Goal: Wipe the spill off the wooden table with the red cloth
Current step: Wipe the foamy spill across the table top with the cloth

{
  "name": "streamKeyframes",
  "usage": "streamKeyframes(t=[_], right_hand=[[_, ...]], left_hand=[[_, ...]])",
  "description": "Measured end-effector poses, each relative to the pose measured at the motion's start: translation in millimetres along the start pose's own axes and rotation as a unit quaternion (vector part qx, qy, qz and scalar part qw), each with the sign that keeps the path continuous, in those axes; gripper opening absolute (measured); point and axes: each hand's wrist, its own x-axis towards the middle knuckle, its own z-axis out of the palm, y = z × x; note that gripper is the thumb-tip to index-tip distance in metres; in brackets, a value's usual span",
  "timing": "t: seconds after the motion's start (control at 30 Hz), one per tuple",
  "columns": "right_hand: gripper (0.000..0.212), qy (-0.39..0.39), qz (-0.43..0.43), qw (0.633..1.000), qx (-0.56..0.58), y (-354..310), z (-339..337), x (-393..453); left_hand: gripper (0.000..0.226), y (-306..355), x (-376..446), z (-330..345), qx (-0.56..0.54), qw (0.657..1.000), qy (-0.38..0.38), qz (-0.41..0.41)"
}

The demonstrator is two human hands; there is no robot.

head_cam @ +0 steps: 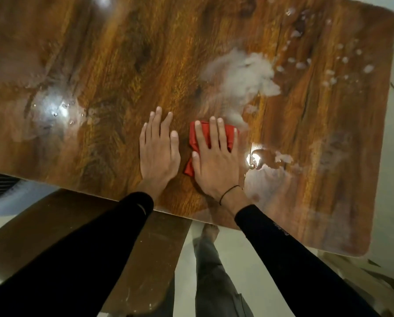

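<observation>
The right hand (214, 156) is pressing flat, fingers straight, on the folded red cloth (229, 136) near the surface's (122, 65) front edge, just below the white spill (244, 74); the left hand (158, 149) is lying flat beside it, grip apart.

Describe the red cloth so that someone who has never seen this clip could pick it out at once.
Start at the wooden table that fills the upper part of the view, then find the two hands lying flat near its near edge. The red cloth is bunched under the right hand, just nearer than the big white spill. It is the only bright red thing on the brown surface.
</observation>
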Motion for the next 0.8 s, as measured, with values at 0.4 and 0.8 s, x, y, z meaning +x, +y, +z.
streamKeyframes(t=[0.4, 0.8], right_hand=[[0.074, -0.059, -0.221, 0.973, -0.037, 73, 5, -83], [0.076, -0.036, -0.127, 0.991, 0.015, -2, 11, -41]], left_hand=[[0.056, 0, -1, 4, 0.004, 1.000, 0.001, 0.004], [0.049, -10, -1, -3, -0.234, 0.971, 0.039, -0.039]])
